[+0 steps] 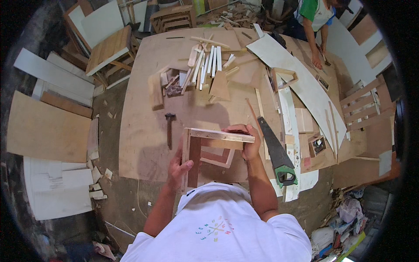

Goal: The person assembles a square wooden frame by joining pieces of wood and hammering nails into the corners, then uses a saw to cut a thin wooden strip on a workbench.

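Both my hands hold a wooden frame (222, 134) over the near part of the worktable. My left hand (179, 169) grips its upright left side, thumb across the wood. Around the right end of its top piece my right hand (250, 142) is closed. Partly behind and below it, another small wooden frame (227, 160) shows through the opening. A hammer (170, 131) lies left of the held frame, head pointing away from me. To the right, a handsaw (275, 148) with a green and black handle lies with its grip toward me.
Wood offcuts and white strips (211, 61) are heaped on the worktable's (135, 144) far middle. Long white boards (301, 78) run along its right. A co-worker (312, 30) handles a tool at far right. Panels (48, 126) lean at left; a wooden stool (109, 50) stands beyond.
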`<state>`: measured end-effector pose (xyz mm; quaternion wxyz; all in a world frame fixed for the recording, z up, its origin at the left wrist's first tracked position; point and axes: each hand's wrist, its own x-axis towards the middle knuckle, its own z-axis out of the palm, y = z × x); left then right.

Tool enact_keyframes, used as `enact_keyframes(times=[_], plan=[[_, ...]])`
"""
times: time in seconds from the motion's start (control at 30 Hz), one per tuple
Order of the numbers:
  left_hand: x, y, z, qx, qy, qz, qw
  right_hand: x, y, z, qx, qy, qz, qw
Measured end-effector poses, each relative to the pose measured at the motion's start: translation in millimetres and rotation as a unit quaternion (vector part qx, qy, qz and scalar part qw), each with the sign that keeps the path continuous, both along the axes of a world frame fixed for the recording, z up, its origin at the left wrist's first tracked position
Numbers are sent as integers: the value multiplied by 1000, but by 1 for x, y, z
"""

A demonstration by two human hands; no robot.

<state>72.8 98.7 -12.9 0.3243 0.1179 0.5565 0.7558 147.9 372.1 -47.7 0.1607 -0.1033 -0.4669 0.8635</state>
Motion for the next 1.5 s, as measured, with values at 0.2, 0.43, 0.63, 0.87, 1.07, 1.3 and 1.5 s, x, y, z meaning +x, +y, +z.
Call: enact_keyframes(times=[0.2,0.43,0.63,0.87,1.07,1.3,1.5], plan=[[17,-5,-9,-19,-34,-46,998,22,-7,-1,-24,-21,-8,999],[0,-8,-7,-56,-39,-129,989,41,-6,-14,-16,-45,-40,998],[5,6,-11,-57,-40,-148,986,53,1,-24,-43,-57,-90,993],[-1,15,-33,0,-134,-137,981,63,-7,-29,-63,-54,-137,987],[4,36,-6,-43,-76,-106,990,70,-14,-19,-60,-71,-96,991],[-17,11,-49,2,-181,-118,976,55,20,-35,-29,-14,-148,988],[-29,31,-61,11,-134,-83,988,19,29,-89,-39,26,-93,995]])
